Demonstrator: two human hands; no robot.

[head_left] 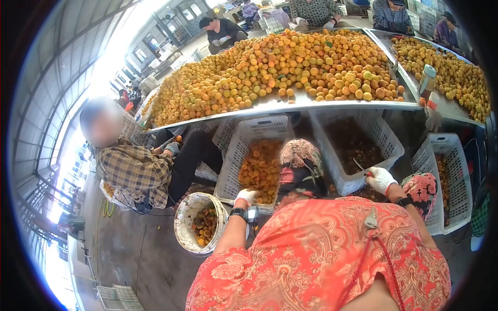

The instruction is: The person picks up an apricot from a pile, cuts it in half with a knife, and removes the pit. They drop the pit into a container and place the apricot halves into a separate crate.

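Note:
My right hand (381, 180), in a white knit glove, grips a small knife (359, 165) with its blade pointing up and left. It is beside the near right edge of a white plastic crate (342, 179) with dark bits at the bottom. My left hand (246, 197), also gloved, is at the near edge of another white crate (228, 176) that holds orange apricot halves (259, 168). Its fingers look curled together; whatever they hold, if anything, is hidden. Whole apricots (290, 62) are heaped on the metal-edged table (290, 108) ahead.
A white bucket (181, 223) with fruit scraps stands left of my left arm. A co-worker in a checked shirt (137, 171) sits at the left. Another crate (459, 181) is at the right. A bottle (427, 79) stands on the table, and several people work beyond it.

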